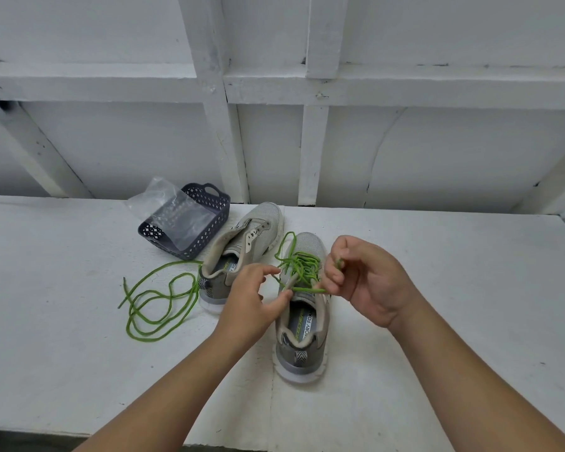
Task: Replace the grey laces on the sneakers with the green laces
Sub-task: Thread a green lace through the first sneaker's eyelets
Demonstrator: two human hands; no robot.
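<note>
White counter (437, 288), bare at frame right; grey mesh sneaker (302, 324) at centre, green lace (302, 267) half-threaded, pinched by left hand (250, 308) fingers and right hand (369, 282) fingers.

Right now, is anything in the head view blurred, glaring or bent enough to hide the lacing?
Head view: even, soft light, faint shadows; wide-angle bends the wall beams; the plastic bag in the basket shows mild glare; green lace on the near sneaker and both hands, left hand, right hand, read sharply.

Two sneakers (302, 308) – two green laces (159, 298) – one basket (190, 220), one bag (173, 207).
</note>
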